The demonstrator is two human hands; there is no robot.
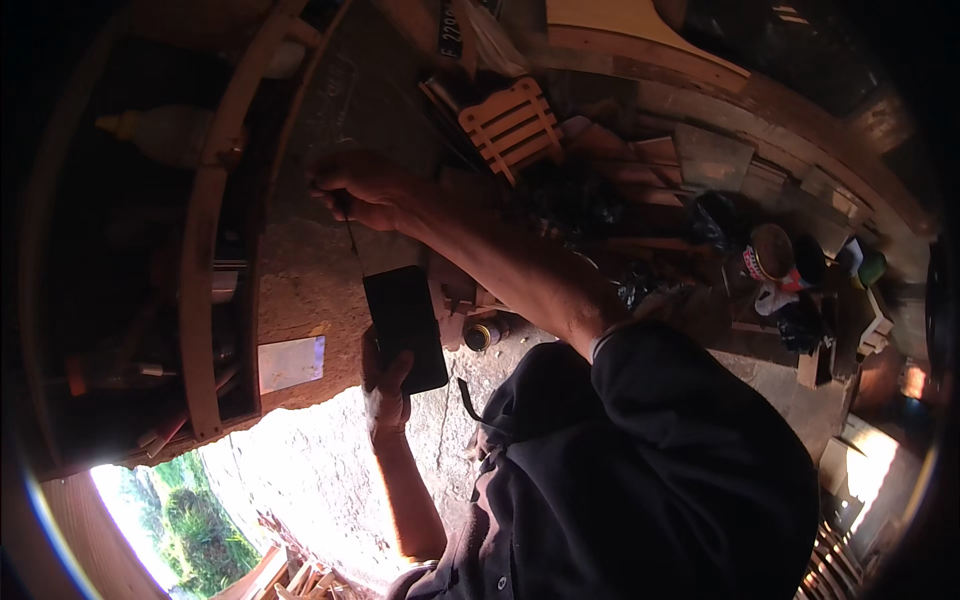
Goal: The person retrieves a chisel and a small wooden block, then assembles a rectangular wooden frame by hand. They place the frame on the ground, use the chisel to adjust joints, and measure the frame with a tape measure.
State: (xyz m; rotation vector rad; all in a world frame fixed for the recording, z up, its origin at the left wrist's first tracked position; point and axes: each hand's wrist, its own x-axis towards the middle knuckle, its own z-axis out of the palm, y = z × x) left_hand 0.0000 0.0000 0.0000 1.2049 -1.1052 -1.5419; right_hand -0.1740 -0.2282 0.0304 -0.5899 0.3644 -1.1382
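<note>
My left hand (386, 392) is closed around the lower left edge of a flat black rectangular piece (408, 322), its thumb lying on the near face. Whether this piece is a board, a case or a device, I cannot tell. Above its top edge, my right hand (358, 190) has its fingers pinched together on a thin dark cord (352, 240). The cord runs from those fingers down towards the piece's upper left corner; the join is too dark to make out. My right forearm reaches across from the right, its dark sleeve pushed up.
An open wooden shelf (205, 250) with bottles and tools stands at left. A pale card (291, 365) lies beside it. Right of my left hand is a small tin (482, 334). Farther off are a slatted wooden piece (511, 125), stacked boards (712, 155) and paint cans (768, 252).
</note>
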